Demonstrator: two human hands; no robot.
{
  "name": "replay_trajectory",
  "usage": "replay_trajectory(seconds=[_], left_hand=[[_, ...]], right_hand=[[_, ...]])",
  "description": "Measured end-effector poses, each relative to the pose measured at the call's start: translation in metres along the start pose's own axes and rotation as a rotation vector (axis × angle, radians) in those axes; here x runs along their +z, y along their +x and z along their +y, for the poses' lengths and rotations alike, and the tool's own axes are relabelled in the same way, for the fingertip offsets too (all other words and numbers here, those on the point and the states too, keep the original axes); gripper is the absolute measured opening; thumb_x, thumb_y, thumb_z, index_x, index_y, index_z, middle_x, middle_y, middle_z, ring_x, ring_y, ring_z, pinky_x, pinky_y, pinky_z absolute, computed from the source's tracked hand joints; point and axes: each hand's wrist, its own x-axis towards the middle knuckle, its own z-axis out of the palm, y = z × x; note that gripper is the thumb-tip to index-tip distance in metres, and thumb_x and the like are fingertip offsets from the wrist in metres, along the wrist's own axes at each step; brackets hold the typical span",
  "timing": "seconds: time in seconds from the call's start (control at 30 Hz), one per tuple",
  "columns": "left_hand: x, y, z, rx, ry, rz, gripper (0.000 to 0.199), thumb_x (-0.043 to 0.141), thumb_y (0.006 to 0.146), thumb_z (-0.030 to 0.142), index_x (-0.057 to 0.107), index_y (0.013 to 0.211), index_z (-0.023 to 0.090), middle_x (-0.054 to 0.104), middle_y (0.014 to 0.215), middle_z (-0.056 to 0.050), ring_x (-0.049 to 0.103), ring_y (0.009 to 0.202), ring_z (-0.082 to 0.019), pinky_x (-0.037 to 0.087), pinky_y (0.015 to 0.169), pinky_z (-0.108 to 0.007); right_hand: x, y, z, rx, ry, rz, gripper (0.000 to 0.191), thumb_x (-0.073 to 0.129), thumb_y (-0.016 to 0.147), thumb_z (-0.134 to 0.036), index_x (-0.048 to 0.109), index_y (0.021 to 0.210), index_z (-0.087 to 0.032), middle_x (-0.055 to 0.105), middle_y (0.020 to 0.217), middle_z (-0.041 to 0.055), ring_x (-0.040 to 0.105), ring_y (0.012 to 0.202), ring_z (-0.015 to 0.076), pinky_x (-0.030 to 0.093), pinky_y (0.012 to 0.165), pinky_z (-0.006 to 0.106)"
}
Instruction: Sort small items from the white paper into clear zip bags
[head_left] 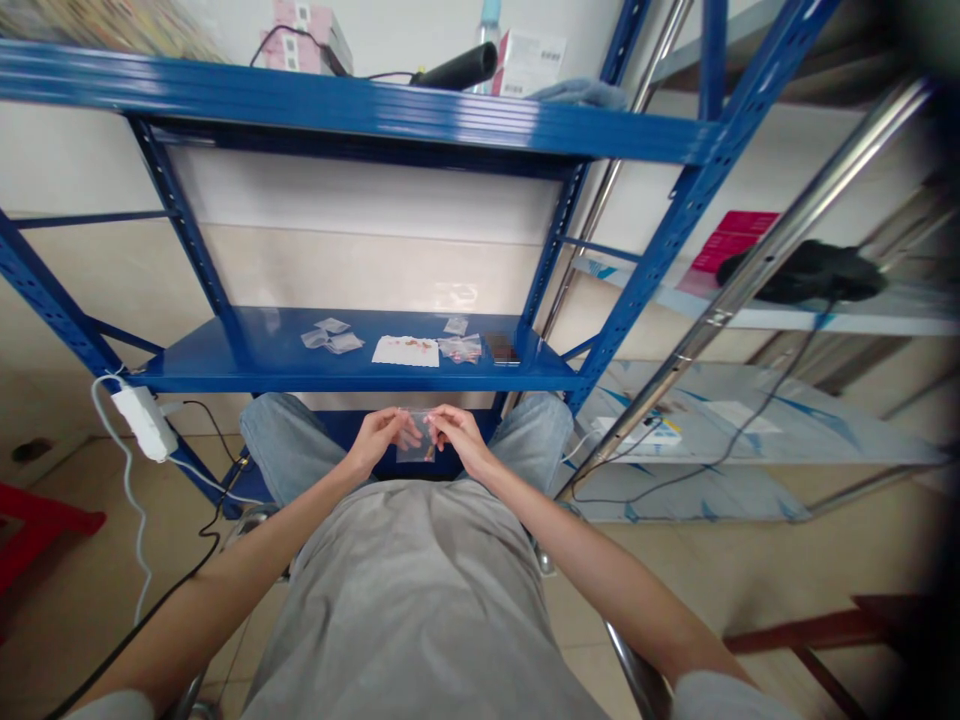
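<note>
Between my two hands hangs a small clear plastic bag [415,452], held above my lap in front of the shelf. My left hand [382,432] pinches its upper left edge, and my right hand [452,430] grips the upper right edge. Something small and reddish shows low in the bag, too small to name. On the blue shelf [300,375] ahead lie a white sheet [405,351] with small reddish pieces on it, a clear bag with reddish contents [461,347], a dark flat box [502,348] and several small clear bags [334,337] to the left.
The upper blue shelf [300,95] carries pink boxes [307,40], a black cylinder [457,68] and a white box [529,62]. A white power strip [145,422] hangs at the left post. Metal shelving with a silver pole [705,330] stands at right; a red stool [45,530] is far left.
</note>
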Motion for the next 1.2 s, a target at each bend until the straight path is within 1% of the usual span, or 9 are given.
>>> replay_trajectory(seconds=[0.13, 0.27, 0.4, 0.57, 0.7, 0.87, 1.07, 1.2], left_hand=[[0.004, -0.003, 0.005, 0.045, -0.025, 0.006, 0.039, 0.061, 0.091, 0.05, 0.07, 0.078, 0.014, 0.074, 0.08, -0.011, 0.069, 0.073, -0.021, 0.05, 0.067, -0.029], [0.009, -0.001, 0.007, 0.082, -0.05, 0.036, 0.037, 0.06, 0.092, 0.046, 0.07, 0.075, 0.015, 0.073, 0.077, -0.009, 0.066, 0.071, -0.019, 0.048, 0.066, -0.029], [0.01, 0.002, 0.007, 0.113, 0.017, 0.013, 0.037, 0.059, 0.093, 0.046, 0.07, 0.077, 0.015, 0.073, 0.074, -0.009, 0.066, 0.068, -0.019, 0.047, 0.064, -0.028], [0.008, 0.002, 0.006, 0.128, 0.038, 0.008, 0.033, 0.064, 0.09, 0.047, 0.067, 0.082, 0.015, 0.072, 0.071, -0.006, 0.066, 0.065, -0.017, 0.048, 0.062, -0.026], [0.01, -0.001, 0.006, 0.134, 0.032, -0.019, 0.034, 0.064, 0.089, 0.049, 0.066, 0.085, 0.015, 0.071, 0.072, -0.005, 0.066, 0.065, -0.017, 0.049, 0.062, -0.026], [0.011, -0.003, 0.01, 0.156, 0.083, -0.047, 0.032, 0.062, 0.092, 0.045, 0.065, 0.082, 0.015, 0.07, 0.07, -0.005, 0.064, 0.064, -0.015, 0.048, 0.064, -0.026], [0.012, 0.0, 0.013, 0.169, 0.131, -0.036, 0.031, 0.061, 0.093, 0.043, 0.066, 0.082, 0.014, 0.07, 0.069, -0.005, 0.063, 0.064, -0.014, 0.046, 0.063, -0.025], [0.009, 0.001, 0.013, 0.15, 0.12, -0.044, 0.032, 0.059, 0.094, 0.045, 0.063, 0.083, 0.015, 0.07, 0.07, -0.004, 0.063, 0.063, -0.014, 0.046, 0.062, -0.025]], right_hand=[[0.002, -0.001, -0.005, -0.014, 0.019, 0.022, 0.028, 0.073, 0.076, -0.046, 0.069, 0.079, -0.019, 0.057, 0.06, -0.0004, 0.05, 0.052, 0.0119, 0.039, 0.046, 0.024], [0.005, -0.001, -0.009, -0.052, 0.053, 0.06, 0.023, 0.07, 0.078, -0.041, 0.063, 0.072, -0.02, 0.054, 0.056, -0.002, 0.045, 0.049, 0.0113, 0.037, 0.045, 0.024], [0.007, -0.002, -0.012, -0.025, 0.057, 0.013, 0.025, 0.066, 0.082, -0.042, 0.055, 0.071, -0.022, 0.052, 0.055, -0.0038, 0.045, 0.046, 0.0108, 0.036, 0.043, 0.023], [0.011, -0.006, -0.01, -0.014, 0.022, -0.062, 0.028, 0.066, 0.084, -0.049, 0.061, 0.084, -0.021, 0.057, 0.063, -0.0024, 0.051, 0.053, 0.0118, 0.039, 0.044, 0.022], [0.014, -0.011, -0.008, -0.029, 0.004, -0.085, 0.03, 0.066, 0.086, -0.049, 0.062, 0.081, -0.019, 0.058, 0.062, -0.0018, 0.05, 0.051, 0.0106, 0.038, 0.044, 0.021], [0.013, -0.013, -0.012, -0.074, -0.025, -0.111, 0.03, 0.065, 0.089, -0.047, 0.061, 0.08, -0.018, 0.057, 0.061, -0.0025, 0.047, 0.049, 0.0097, 0.037, 0.046, 0.023], [0.011, -0.008, -0.013, -0.086, -0.059, -0.052, 0.029, 0.066, 0.088, -0.045, 0.06, 0.078, -0.018, 0.054, 0.056, -0.0038, 0.046, 0.048, 0.0095, 0.036, 0.047, 0.022], [0.009, -0.006, -0.01, -0.065, -0.038, -0.091, 0.029, 0.064, 0.089, -0.047, 0.062, 0.083, -0.019, 0.055, 0.057, -0.004, 0.046, 0.047, 0.0096, 0.037, 0.046, 0.022]])
